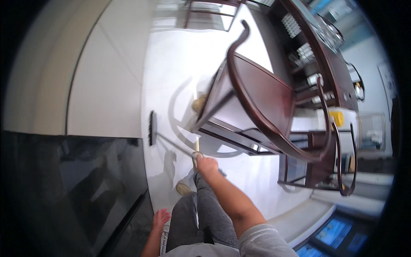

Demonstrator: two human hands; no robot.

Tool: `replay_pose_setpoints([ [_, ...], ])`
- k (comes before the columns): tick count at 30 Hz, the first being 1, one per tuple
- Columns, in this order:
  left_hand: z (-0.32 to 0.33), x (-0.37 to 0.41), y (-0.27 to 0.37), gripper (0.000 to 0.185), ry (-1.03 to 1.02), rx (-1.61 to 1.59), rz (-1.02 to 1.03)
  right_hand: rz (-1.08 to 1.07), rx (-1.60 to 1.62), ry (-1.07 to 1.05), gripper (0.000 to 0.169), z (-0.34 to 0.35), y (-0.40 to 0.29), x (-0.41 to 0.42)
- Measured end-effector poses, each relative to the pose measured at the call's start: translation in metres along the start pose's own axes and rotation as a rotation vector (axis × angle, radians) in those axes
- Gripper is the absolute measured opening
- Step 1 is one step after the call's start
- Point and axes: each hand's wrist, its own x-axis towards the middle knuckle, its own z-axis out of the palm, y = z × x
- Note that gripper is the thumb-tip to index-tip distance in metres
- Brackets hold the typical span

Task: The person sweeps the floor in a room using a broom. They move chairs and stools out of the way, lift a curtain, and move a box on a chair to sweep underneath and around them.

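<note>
My right hand [207, 165] grips the handle end of a brush [153, 128] whose long thin shaft runs up and left. The brush has a grey head and dark bristles, which face the base of the pale cabinet panels at the edge of the white floor. My left hand [161, 219] hangs low beside my left thigh, fingers apart, holding nothing. A slipper [183, 189] on my foot shows below the shaft. Just right of the brush stands a dark wooden armchair [263, 93] with a curved rail.
Pale cabinet panels [107, 64] and a glossy black panel [96, 180] line the left side. A second wooden chair [321, 157] stands at the right, near a dark wooden desk [340, 67]. A round tan object [198, 104] lies by the armchair. Another chair [212, 13] is at the top.
</note>
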Motion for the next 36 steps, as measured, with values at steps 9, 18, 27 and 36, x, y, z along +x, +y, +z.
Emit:
replay_pose_setpoints([
  [9, -0.01, -0.019, -0.023, 0.048, 0.006, 0.349, -0.075, 0.243, 0.196, -0.213, 0.037, 0.162, 0.16, -0.191],
  [18, 0.049, -0.035, -0.027, 0.046, -0.017, 0.517, -0.064, 0.768, 0.304, -0.197, 0.035, 0.265, 0.353, -0.416],
  [27, 0.115, -0.067, -0.108, 0.044, -0.037, 0.731, -0.232, 0.807, 0.386, -0.086, 0.035, 0.267, 0.436, -0.504],
  [36, 0.233, -0.082, -0.127, 0.043, -0.097, 0.895, -0.161, 0.903, 0.435, -0.133, 0.032, 0.35, 0.56, -0.573],
])
